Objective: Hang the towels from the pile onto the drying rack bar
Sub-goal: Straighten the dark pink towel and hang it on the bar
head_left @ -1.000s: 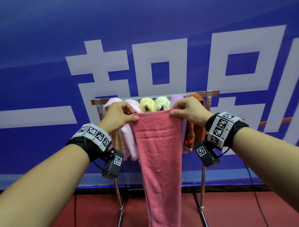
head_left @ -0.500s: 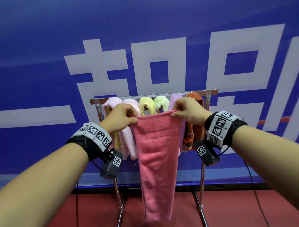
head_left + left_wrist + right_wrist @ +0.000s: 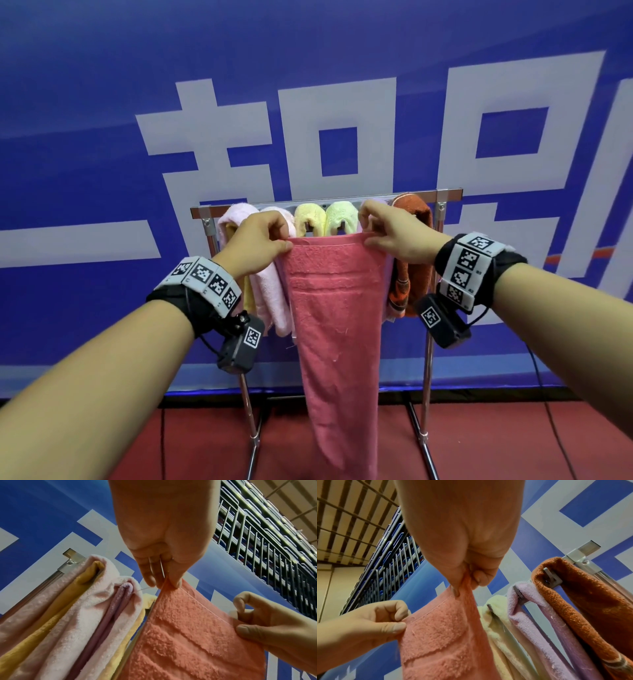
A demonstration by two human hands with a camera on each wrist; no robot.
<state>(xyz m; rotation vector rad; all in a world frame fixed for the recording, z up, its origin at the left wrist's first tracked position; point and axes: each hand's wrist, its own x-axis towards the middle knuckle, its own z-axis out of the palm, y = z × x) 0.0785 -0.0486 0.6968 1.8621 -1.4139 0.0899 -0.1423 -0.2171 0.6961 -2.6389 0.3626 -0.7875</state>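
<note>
Pink towel [image 3: 334, 308]: terry, stretched flat by top corners, hanging long in front of drying rack bar [image 3: 448, 194]. On rack: pale pink [image 3: 270, 294], yellow [image 3: 339, 216], lilac [image 3: 539, 615], rust-orange [image 3: 412, 219] towels draped side by side.

The blue banner [image 3: 102, 102] behind the drying rack carries very large white Chinese characters, cut off by the frame edges and partly hidden by the rack, so none of them can be read as a whole. The wrist bands [image 3: 205, 281] and the small black camera units [image 3: 239, 342] under both wrists bear black-and-white square coded markers, which are patterns and not legible text; tiny marks beside the markers on the right band [image 3: 469, 267] are too small to read. No brand, label or number can be read on the towels or the rack.
</note>
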